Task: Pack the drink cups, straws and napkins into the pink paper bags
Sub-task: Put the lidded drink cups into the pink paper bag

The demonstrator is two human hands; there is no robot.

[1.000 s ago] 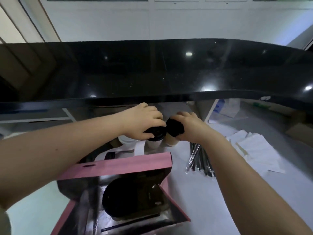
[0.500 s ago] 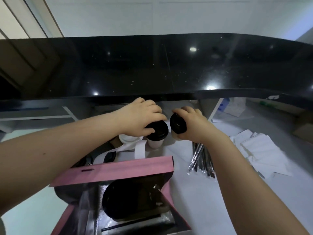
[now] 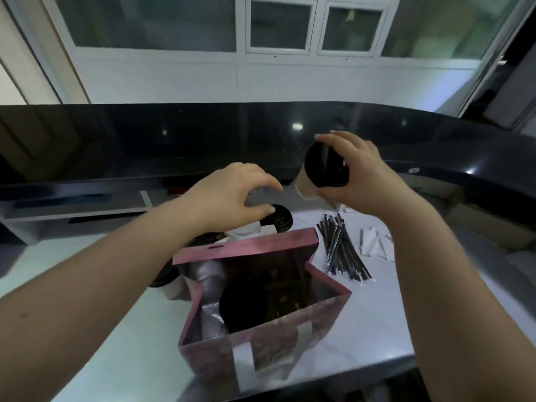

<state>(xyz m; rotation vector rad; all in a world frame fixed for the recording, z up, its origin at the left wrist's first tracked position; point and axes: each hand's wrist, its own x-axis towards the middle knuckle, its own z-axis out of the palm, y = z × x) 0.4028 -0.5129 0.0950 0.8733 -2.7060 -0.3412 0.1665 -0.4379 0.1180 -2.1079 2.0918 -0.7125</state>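
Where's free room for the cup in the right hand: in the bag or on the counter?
In the bag, the right half beside the packed cup looks free. On the counter, bare patches lie at the bag's front left and to its right, in front of the straws. Behind the bag, cups crowd together.

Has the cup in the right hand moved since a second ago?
Yes. The right hand has lifted the cup off the white counter, up above the straws, tilted.
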